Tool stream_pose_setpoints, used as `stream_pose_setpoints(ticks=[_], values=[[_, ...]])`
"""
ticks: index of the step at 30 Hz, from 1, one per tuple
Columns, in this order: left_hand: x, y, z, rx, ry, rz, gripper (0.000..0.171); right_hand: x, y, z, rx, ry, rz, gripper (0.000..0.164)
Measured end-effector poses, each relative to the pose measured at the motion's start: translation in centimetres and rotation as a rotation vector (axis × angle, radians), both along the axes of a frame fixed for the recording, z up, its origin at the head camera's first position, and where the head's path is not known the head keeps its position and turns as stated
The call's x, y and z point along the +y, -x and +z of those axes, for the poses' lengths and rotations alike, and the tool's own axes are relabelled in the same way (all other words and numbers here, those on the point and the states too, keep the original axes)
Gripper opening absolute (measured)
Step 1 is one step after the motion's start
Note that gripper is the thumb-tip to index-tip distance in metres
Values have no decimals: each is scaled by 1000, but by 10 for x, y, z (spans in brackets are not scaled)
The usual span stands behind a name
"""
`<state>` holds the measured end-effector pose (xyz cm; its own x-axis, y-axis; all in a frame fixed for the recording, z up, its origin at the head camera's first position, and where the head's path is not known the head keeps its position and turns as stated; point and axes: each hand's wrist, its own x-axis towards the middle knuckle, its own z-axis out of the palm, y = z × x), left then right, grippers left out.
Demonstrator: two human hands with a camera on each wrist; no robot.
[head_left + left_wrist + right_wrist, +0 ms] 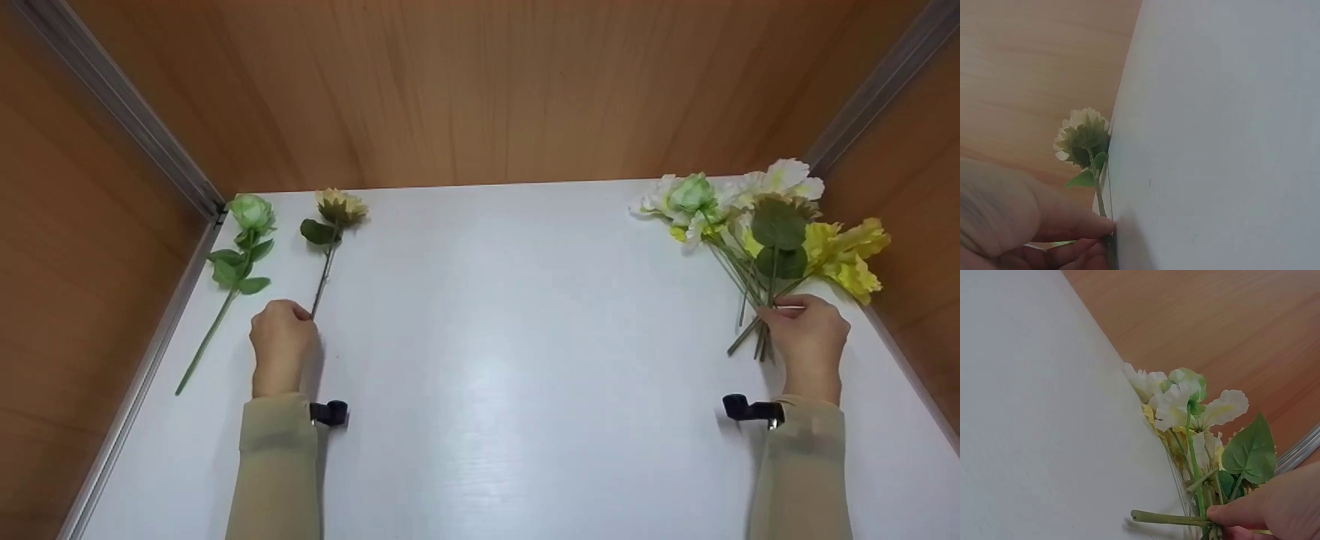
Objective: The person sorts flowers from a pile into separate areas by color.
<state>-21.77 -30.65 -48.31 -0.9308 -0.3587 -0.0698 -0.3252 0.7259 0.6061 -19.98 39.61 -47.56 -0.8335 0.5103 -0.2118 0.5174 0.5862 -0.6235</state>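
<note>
My left hand (282, 341) pinches the lower stem of a pale yellow flower (341, 206) with a dark green leaf. In the left wrist view that flower (1084, 135) points away from the hand, its stem between thumb and fingers. On the far right, my right hand (808, 337) holds stems (766, 296) between thumb and fingers, at the foot of a pile of artificial flowers. White blooms (1174, 402), a light green rose (691, 193), a yellow flower (851, 255) and a broad green leaf (1249, 450) fan out above that hand.
A single light green rose (253, 214) with a leafy stem lies left of my left hand. The white table (480, 337) is bounded by wooden panels (480, 90) at the back and both sides. Metal strips (142, 112) run along the corners.
</note>
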Motion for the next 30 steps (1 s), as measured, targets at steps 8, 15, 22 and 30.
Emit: stream_pose_setpoints(ticks=[8,15,22,30], values=[[-6,0,-5,81,22,40,24,2,0,3,-26,28,-3,57],[-6,2,-7,107,42,32,23,3,-3,7,-13,59,-21,50],[-5,3,-8,112,19,27,22,2,-3,11,26,115,-49,44],[-5,1,-8,115,32,14,22,5,-7,18,-21,144,-41,52]])
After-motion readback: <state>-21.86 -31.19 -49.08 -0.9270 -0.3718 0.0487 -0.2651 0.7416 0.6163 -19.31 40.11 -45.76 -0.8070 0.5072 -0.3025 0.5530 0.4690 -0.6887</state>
